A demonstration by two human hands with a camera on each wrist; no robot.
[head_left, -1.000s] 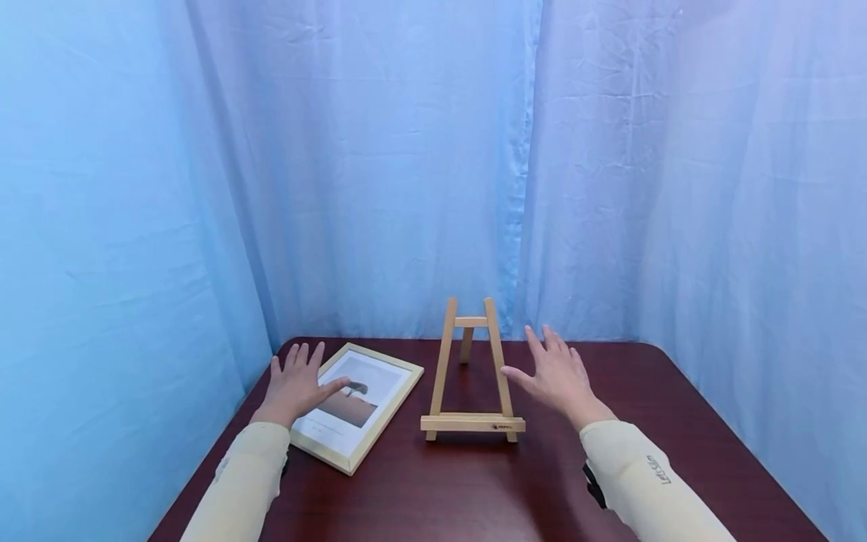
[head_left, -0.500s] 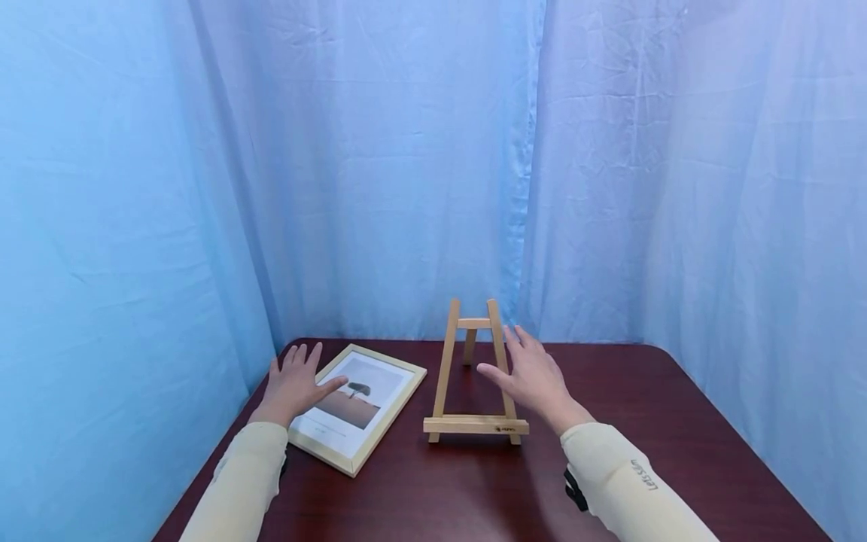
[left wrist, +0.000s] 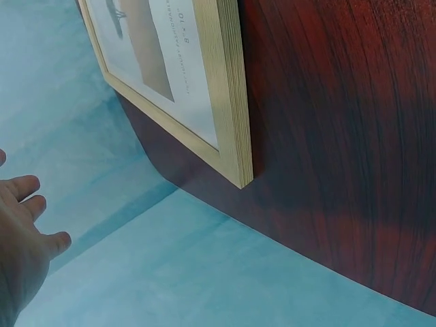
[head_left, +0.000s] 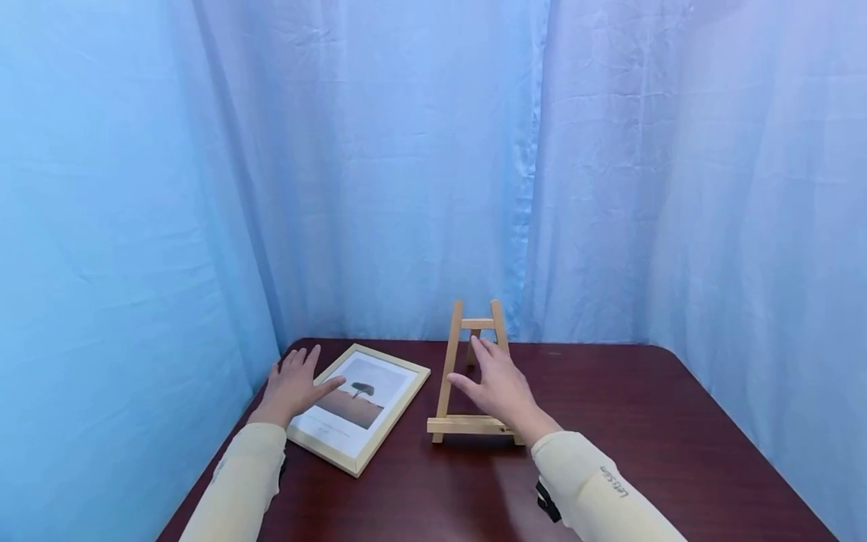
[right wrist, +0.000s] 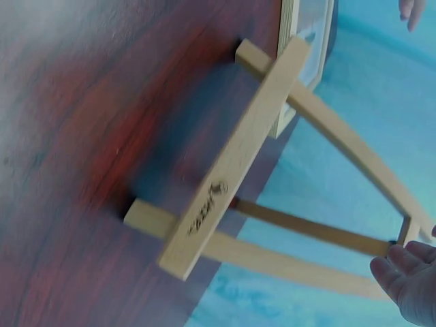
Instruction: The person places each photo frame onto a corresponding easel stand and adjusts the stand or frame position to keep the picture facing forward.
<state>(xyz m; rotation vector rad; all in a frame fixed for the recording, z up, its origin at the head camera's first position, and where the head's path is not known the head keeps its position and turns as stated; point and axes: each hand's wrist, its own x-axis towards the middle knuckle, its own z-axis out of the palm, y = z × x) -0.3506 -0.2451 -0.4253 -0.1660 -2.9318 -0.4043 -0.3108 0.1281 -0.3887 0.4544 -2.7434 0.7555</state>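
Note:
A pale wooden picture frame (head_left: 369, 414) with a print of a tree lies flat at the left of the table. Above its left side my left hand (head_left: 290, 390) is spread, holding nothing; in the left wrist view that hand (left wrist: 24, 248) is apart from the frame (left wrist: 228, 102). A small wooden tabletop easel (head_left: 467, 426) stands upright at the middle, with nothing on its ledge. My right hand (head_left: 500, 388), fingers extended, is in front of the easel and hides part of its right leg. In the right wrist view this hand (right wrist: 412, 283) is near the easel's (right wrist: 235, 160) upper crossbar; contact cannot be told.
The dark red-brown table (head_left: 637, 421) has rounded far corners. Light blue curtains (head_left: 406, 165) hang close behind it and along both sides. The picture frame lies to the left of the easel, with a narrow gap between them.
My right hand has moved left, from beside the easel to in front of it. My left hand has stayed nearly still. Frame and easel shift slightly right in the view, apparently from head motion.

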